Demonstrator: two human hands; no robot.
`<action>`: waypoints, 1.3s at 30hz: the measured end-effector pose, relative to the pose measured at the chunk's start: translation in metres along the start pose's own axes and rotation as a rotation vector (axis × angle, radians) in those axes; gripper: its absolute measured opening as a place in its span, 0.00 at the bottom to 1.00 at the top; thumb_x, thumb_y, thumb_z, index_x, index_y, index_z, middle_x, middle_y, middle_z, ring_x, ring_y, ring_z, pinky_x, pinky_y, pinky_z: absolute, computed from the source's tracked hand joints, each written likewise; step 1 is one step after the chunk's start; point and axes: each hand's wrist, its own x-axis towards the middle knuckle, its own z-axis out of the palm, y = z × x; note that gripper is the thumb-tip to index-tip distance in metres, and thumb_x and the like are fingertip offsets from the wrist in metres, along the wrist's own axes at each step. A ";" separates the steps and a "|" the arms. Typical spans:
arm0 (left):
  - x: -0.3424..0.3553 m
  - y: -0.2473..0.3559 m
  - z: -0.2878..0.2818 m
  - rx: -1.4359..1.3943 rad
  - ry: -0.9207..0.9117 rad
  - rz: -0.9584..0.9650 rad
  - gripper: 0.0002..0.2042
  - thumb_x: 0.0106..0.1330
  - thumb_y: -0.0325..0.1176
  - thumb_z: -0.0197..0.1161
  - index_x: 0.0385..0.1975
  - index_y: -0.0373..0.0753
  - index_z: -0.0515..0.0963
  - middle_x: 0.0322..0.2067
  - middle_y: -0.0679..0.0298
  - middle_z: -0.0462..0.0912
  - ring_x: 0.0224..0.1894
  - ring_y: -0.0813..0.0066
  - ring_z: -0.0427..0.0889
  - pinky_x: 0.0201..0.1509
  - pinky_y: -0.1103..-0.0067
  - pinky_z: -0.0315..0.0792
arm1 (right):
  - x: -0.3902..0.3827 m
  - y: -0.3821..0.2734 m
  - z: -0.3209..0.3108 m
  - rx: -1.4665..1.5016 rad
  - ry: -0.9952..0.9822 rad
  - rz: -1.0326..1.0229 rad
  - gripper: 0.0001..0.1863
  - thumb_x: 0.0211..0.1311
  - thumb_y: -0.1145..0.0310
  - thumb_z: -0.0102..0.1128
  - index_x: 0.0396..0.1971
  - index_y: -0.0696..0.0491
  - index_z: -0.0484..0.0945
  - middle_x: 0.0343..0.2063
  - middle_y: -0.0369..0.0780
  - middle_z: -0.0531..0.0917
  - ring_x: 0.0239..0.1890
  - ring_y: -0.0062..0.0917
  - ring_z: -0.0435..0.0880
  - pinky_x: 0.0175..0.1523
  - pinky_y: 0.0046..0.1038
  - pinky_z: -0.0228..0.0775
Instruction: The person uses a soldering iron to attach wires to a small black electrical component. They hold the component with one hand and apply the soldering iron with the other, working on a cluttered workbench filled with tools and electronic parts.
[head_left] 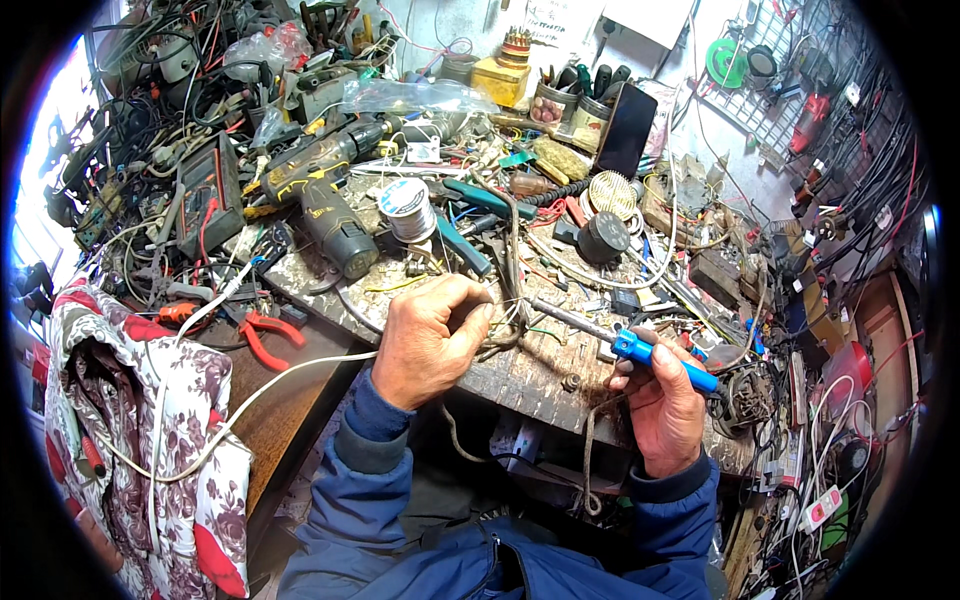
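My left hand [432, 335] is closed in a pinch on a white cable [290, 368], which comes in from the left. Fine wire ends show just past its fingertips. In my right hand [668, 405] is a soldering iron [632, 347] with a blue handle, its metal shaft pointing left at those wires. Whether the tip touches them I cannot tell. Behind my left hand stands a spool of solder wire [407, 212], beside pliers with green handles [462, 245]. The cable leads back past a floral cloth garment [170, 400] with red trim.
A cordless drill [335, 225] lies left of the spool on the cluttered workbench [520, 375]. Red-handled pliers [268, 340] rest nearer left. A phone [626, 130] leans at the back by tool-filled cans [588, 118]. Cables hang on the right wall.
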 end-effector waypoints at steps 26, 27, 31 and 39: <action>0.000 0.001 0.000 0.003 0.020 -0.008 0.04 0.64 0.22 0.69 0.37 0.30 0.84 0.28 0.63 0.83 0.28 0.81 0.79 0.32 0.80 0.74 | -0.001 -0.002 0.003 -0.019 -0.017 -0.012 0.22 0.73 0.69 0.64 0.58 0.69 0.79 0.46 0.52 0.88 0.43 0.35 0.91 0.49 0.37 0.88; 0.000 0.001 0.000 0.007 0.020 -0.007 0.04 0.64 0.22 0.70 0.37 0.30 0.84 0.28 0.63 0.83 0.28 0.81 0.79 0.32 0.80 0.74 | -0.001 -0.002 0.003 -0.019 -0.015 -0.011 0.22 0.73 0.69 0.64 0.58 0.69 0.79 0.46 0.52 0.88 0.43 0.35 0.91 0.49 0.37 0.88; 0.001 0.005 0.000 0.021 0.017 -0.035 0.05 0.62 0.24 0.69 0.36 0.31 0.84 0.29 0.56 0.85 0.31 0.65 0.85 0.37 0.73 0.77 | -0.001 -0.001 0.002 -0.012 -0.013 -0.009 0.21 0.73 0.69 0.64 0.58 0.69 0.79 0.46 0.52 0.88 0.43 0.35 0.91 0.49 0.37 0.88; 0.001 0.003 0.001 0.012 0.023 -0.039 0.05 0.62 0.24 0.69 0.36 0.31 0.84 0.29 0.55 0.85 0.31 0.64 0.85 0.37 0.73 0.77 | -0.001 -0.001 0.002 -0.014 -0.012 -0.014 0.22 0.73 0.69 0.64 0.58 0.68 0.79 0.46 0.51 0.88 0.43 0.35 0.91 0.50 0.37 0.88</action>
